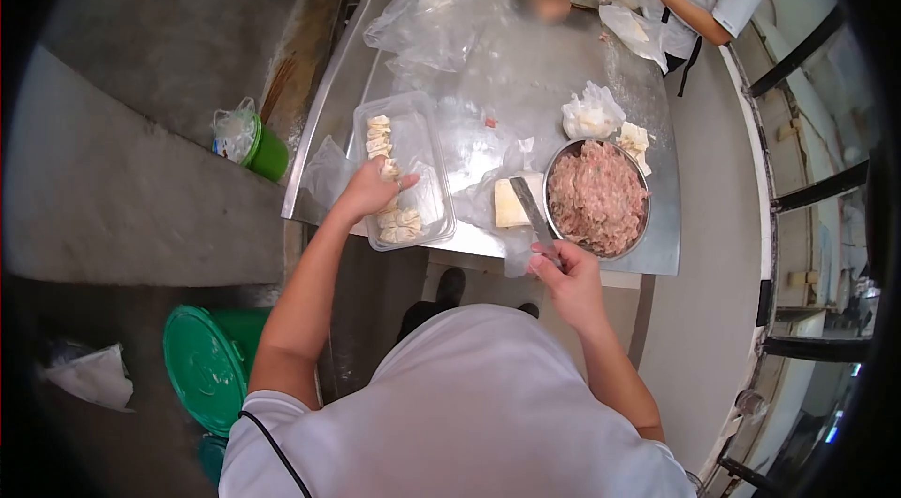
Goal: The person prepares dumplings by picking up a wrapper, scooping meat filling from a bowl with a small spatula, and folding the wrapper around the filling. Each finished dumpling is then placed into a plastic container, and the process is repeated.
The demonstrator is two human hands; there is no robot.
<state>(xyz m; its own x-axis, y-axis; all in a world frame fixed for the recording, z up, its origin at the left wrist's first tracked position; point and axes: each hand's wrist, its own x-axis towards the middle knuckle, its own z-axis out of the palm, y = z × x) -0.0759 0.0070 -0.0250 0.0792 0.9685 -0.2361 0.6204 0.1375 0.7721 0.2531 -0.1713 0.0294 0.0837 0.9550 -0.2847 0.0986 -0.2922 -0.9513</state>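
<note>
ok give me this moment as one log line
left hand: in dumpling tray | right hand: holds spatula by bowl of filling | wrappers between

Pink mince [597, 198], steel bowl [563, 156]; pale dumplings [379, 136]; green bucket [206, 365].

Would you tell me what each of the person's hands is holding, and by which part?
The right hand grips a flat metal spatula by its lower handle end. The left hand reaches into the clear tray; any hold is unclear.

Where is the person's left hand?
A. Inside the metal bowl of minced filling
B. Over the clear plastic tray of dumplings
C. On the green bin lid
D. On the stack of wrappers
B: the left hand reaches over the clear plastic tray holding dumplings.
</note>
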